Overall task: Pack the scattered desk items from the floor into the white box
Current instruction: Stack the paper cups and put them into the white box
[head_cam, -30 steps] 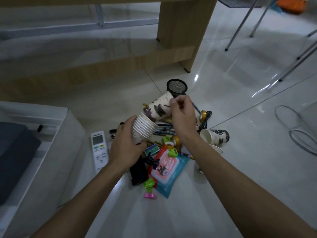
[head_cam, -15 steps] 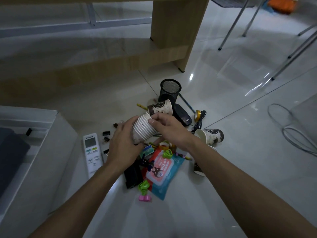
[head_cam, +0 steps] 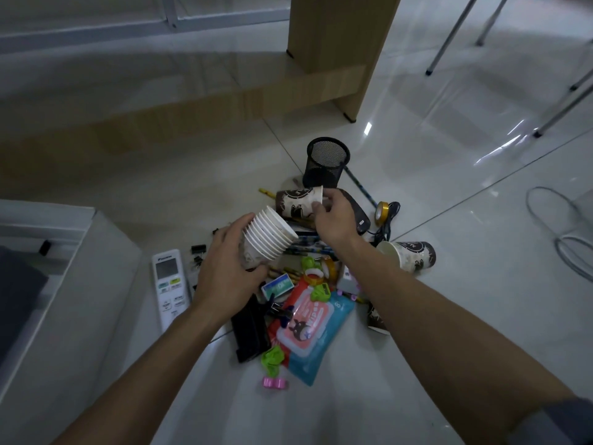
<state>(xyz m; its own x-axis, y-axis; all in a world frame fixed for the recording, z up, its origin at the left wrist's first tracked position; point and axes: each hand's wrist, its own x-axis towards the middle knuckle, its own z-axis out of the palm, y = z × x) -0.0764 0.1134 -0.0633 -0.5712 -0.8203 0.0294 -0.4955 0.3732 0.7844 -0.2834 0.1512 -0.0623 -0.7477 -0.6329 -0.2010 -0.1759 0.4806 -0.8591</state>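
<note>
Observer: Left edge of frame, white box (head_cam: 106,284), well apart from the cups. At centre, left hand (head_cam: 224,277) wraps the base of the cup stack (head_cam: 271,236); stack mouth tilts to the upper right.
Checker: Loose cup?
Observer: Just above the stack mouth, paper cup (head_cam: 296,202), long axis left-right, base leftward, rim end pinched by right hand (head_cam: 337,220).
Checker: Judgement: base must swing down into the stack mouth; right hand is nearer.

A wooden desk panel (head_cam: 337,43) stands on glossy floor tiles (head_cam: 449,162), with chair legs (head_cam: 449,34) and a looped cable (head_cam: 560,252) off to its right.
</note>
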